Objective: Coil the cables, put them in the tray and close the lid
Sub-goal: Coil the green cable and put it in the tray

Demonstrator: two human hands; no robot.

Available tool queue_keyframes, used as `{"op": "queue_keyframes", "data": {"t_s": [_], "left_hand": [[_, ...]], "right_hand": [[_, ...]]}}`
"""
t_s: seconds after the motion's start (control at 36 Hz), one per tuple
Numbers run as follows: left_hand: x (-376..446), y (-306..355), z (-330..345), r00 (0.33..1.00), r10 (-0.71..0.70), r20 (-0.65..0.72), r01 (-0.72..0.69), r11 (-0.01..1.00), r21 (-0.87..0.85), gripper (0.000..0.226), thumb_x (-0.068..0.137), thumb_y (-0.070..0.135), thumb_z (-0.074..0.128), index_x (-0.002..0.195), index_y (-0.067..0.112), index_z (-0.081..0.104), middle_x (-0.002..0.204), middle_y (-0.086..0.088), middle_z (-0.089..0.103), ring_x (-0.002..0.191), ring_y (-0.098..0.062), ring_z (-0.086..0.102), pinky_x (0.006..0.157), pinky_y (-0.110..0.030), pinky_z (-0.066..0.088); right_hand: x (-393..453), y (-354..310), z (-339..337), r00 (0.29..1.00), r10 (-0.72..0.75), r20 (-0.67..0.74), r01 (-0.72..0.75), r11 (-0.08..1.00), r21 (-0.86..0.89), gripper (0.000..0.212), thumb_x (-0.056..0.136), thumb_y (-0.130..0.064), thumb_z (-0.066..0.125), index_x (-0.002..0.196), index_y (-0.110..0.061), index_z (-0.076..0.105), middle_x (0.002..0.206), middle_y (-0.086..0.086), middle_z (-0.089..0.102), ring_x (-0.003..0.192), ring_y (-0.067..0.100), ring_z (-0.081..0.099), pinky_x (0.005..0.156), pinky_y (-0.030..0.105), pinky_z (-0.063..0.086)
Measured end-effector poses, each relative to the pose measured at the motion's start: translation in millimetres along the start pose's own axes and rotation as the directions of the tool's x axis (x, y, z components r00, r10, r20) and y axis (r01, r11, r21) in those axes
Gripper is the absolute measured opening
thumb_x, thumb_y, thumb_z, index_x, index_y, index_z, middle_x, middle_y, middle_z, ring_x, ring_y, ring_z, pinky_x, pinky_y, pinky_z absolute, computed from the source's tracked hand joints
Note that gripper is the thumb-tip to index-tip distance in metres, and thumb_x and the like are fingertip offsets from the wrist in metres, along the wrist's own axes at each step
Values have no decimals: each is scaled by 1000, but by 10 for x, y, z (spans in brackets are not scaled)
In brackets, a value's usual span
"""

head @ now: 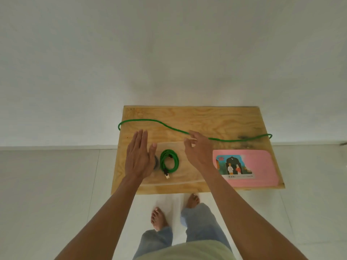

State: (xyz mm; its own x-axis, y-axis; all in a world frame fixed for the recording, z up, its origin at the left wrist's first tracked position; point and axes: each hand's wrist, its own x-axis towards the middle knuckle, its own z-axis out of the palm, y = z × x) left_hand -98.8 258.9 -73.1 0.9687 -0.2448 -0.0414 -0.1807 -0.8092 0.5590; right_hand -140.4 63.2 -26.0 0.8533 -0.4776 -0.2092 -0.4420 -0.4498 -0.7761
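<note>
A clear plastic tray [187, 177] sits on the wooden table [206, 117]. Inside it lies a coiled green cable [169, 161] with a plug at its end, and a dark coil [156, 162] shows partly beneath my left hand. My left hand [139, 156] hovers flat with straight fingers over the tray's left side. My right hand [197, 149] is above the tray's far right corner, fingers loosely bent, holding nothing. A long green cable [165, 125] lies uncoiled across the table behind the tray. The pink lid [262, 169] with a picture label lies to the right.
The table stands against a white wall on a pale tiled floor. The long cable's loops hang over the table's left and right edges. My bare feet and jeans show below the near edge.
</note>
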Motion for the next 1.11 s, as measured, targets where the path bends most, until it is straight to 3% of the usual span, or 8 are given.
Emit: {"op": "queue_keyframes", "data": {"t_s": [0.19, 0.31, 0.47, 0.67, 0.78, 0.89, 1.03, 1.11], "left_hand": [[369, 488, -160, 998, 71, -3, -71, 997, -6, 57, 105, 44, 31, 151, 11, 36, 159, -9, 35, 148, -25, 26, 120, -44, 23], [653, 681, -73, 994, 101, 49, -102, 995, 24, 45, 104, 33, 44, 140, 8, 50, 145, -12, 52, 134, -32, 45, 110, -49, 36], [1045, 921, 208, 982, 55, 183, -73, 993, 95, 30, 99, 19, 56, 127, 10, 64, 131, -10, 63, 124, -31, 53, 103, -48, 42], [1464, 1010, 697, 914, -40, 404, -92, 949, 303, 32, 98, 20, 57, 130, 19, 62, 135, -4, 61, 127, -27, 48, 103, -44, 41], [1604, 1034, 916, 846, -128, 517, -159, 866, 474, 31, 96, 25, 60, 127, 22, 61, 130, -4, 58, 124, -27, 47, 105, -45, 38], [1650, 998, 1013, 819, -183, 543, -201, 795, 572, 32, 94, 30, 63, 123, 19, 59, 126, -6, 51, 125, -29, 43, 105, -48, 37], [1687, 968, 916, 806, -176, 566, -223, 794, 565, 28, 99, 32, 52, 120, 14, 52, 127, -8, 56, 123, -31, 48, 102, -47, 38], [1721, 921, 687, 790, -212, 575, -83, 892, 443, 27, 101, 35, 49, 114, 12, 49, 115, -12, 64, 105, -34, 60, 85, -44, 48]], "right_hand": [[334, -85, -429, 995, -39, -90, 39, 999, -1, 32, 95, -20, 62, 126, -15, 65, 117, 6, 68, 88, 13, 64, 97, 31, 49], [635, 71, -595, 998, -39, -55, 35, 996, -85, 30, 94, -18, 62, 124, -15, 66, 114, 3, 68, 81, 12, 61, 82, 16, 40], [1096, 504, -670, 993, 26, 113, 1, 974, -227, 26, 92, -13, 63, 118, -15, 69, 114, 3, 68, 100, 18, 64, 94, 26, 49], [1472, 924, -720, 918, 139, 372, 54, 884, -464, 35, 91, -11, 59, 123, -23, 65, 128, 1, 60, 120, 24, 55, 91, 34, 47], [1587, 1053, -692, 894, 162, 417, 133, 794, -593, 26, 85, -3, 58, 100, -19, 71, 106, 4, 65, 102, 27, 64, 71, 31, 44], [1641, 1106, -684, 881, 165, 443, 169, 766, -621, 29, 92, -2, 48, 106, -18, 68, 110, 5, 62, 101, 28, 63, 79, 36, 48], [1675, 1012, -680, 853, 125, 507, 260, 740, -620, 22, 92, -1, 49, 106, -12, 62, 109, 7, 54, 103, 29, 59, 81, 41, 49], [1648, 865, -694, 869, 96, 485, 263, 741, -617, 25, 87, -4, 56, 111, -11, 60, 112, 7, 51, 104, 29, 56, 81, 43, 50]]}}
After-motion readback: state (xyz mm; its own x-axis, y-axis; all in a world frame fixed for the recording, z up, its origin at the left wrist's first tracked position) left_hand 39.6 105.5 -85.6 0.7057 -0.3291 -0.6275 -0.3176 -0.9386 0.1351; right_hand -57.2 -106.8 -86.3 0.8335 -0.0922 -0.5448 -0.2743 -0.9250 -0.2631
